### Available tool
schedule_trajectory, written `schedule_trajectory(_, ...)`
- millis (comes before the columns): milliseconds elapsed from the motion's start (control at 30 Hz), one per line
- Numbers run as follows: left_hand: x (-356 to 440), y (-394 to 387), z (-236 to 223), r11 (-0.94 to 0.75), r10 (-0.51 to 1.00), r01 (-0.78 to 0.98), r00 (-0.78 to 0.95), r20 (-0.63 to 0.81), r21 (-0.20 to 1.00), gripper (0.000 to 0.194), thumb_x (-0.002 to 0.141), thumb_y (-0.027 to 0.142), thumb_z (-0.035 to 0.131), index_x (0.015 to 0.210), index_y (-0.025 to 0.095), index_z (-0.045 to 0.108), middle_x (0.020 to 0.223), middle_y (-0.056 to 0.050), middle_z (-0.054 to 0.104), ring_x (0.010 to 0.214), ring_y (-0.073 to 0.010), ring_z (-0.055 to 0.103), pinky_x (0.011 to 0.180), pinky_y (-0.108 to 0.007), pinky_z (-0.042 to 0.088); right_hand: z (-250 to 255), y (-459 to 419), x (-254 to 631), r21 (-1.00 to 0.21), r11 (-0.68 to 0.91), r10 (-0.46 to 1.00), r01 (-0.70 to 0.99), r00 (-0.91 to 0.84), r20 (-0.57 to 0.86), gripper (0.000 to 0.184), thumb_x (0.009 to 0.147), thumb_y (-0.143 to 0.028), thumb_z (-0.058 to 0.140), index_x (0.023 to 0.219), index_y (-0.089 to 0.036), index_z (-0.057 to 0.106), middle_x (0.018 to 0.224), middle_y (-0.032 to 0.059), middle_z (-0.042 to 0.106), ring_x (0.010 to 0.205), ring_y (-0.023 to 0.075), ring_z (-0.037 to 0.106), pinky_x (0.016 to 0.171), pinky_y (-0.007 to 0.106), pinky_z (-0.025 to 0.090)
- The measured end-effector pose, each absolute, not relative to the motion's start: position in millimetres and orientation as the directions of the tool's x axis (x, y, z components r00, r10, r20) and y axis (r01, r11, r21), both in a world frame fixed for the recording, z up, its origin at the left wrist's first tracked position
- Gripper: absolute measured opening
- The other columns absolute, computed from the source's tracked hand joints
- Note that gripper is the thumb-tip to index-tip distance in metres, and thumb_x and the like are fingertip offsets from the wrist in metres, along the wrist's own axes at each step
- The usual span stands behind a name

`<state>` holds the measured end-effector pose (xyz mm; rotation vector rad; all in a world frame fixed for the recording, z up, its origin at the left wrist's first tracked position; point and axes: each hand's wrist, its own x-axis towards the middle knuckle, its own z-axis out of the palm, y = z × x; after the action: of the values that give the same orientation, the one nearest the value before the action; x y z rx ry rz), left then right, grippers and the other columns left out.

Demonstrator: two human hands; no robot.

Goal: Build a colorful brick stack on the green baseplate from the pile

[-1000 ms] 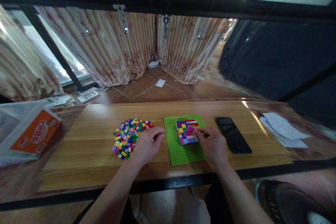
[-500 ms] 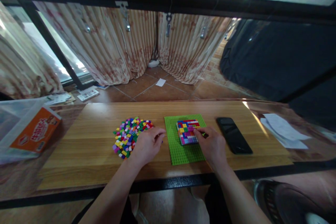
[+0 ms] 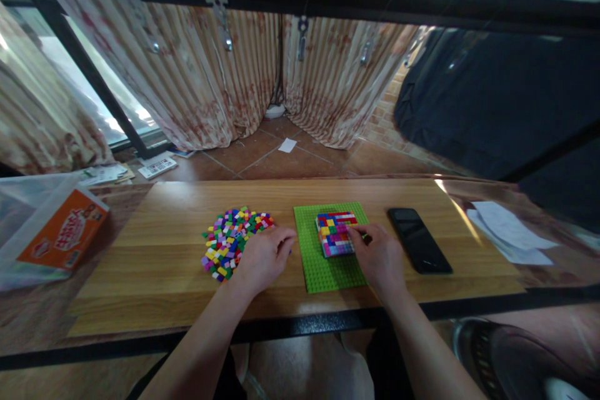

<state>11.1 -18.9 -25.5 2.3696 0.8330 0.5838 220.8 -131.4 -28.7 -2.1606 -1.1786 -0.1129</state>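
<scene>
A block of stacked multicoloured toy bricks point(image 3: 334, 239) sits on a green studded baseplate point(image 3: 315, 275) on the wooden table. My right hand point(image 3: 380, 257) is at the block's right side, thumb and forefinger pinched at its top edge; whatever lies between them is too small to tell. To the left is a heap of loose small bricks point(image 3: 224, 244) in many colours. My left hand point(image 3: 265, 257) hovers over the heap's right edge, closed in a pinch beside the baseplate. Its fingers hide what they hold, if anything.
A black phone point(image 3: 419, 240) lies right of the baseplate. Beyond the table's right end are white papers point(image 3: 513, 231). On the left stands a clear plastic bin point(image 3: 32, 197) with an orange packet point(image 3: 63, 231). A dark bar point(image 3: 300, 327) runs along the table's near edge.
Both hands stay almost in place; the right fingertips remain at the brick block. The view has shifted very slightly.
</scene>
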Motion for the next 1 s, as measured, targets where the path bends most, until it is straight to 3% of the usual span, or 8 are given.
schedule_trajectory(300, 10.1, -18.4, -28.9, -0.674, 0.663, 0.440, 0.715, 0.223, 0.593, 0.020, 0.091, 0.022, 0.047, 0.095, 0.020, 0.066, 0.085, -0.003, 0.069, 0.078, -0.0149, 0.064, 0.072, -0.026, 0.049, -26.9, -129.9, 220.9, -0.623, -0.373, 0.677, 0.687, 0.661, 0.324, 0.026, 0.080, -0.040, 0.058, 0.075, -0.018, 0.072, 0.073, 0.0041, 0.068, 0.059, 0.0156, 0.056, 0.059, 0.028, 0.039)
schedule_trajectory(1000, 7.8, -18.4, -24.4, -0.674, 0.663, 0.466, 0.724, 0.190, 0.572, 0.019, 0.090, 0.021, 0.047, 0.093, 0.020, 0.066, 0.085, -0.003, 0.069, 0.079, -0.0153, 0.064, 0.074, -0.026, 0.049, -33.3, -129.8, 220.2, -0.668, -0.344, 0.647, 0.660, 0.682, 0.341, 0.029, 0.079, -0.040, 0.056, 0.076, -0.018, 0.073, 0.072, 0.0057, 0.069, 0.062, 0.0177, 0.058, 0.061, 0.029, 0.041)
